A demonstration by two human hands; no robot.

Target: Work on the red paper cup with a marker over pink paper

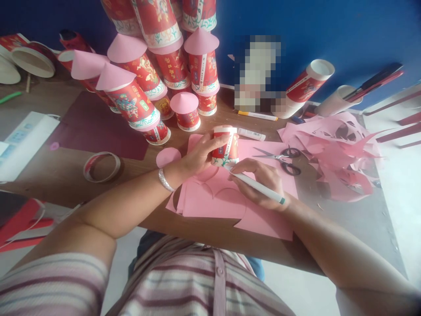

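My left hand [200, 153] is wrapped round a red paper cup [226, 147] that stands upside down on a sheet of pink paper [230, 202]. My right hand [259, 182] grips a white pen [256, 186], its tip at the cup's rim on the paper. Round cut-outs show in the pink sheet near the cup. A small pink paper circle [167, 156] lies just left of my left wrist, which wears a silver bracelet.
Behind the cup stands a pile of red cups with pink cone lids [154, 74]. Scissors [283, 158] and pink paper scraps [335, 153] lie to the right. A cut cup ring [101, 166] and a white power strip [23, 142] are at the left.
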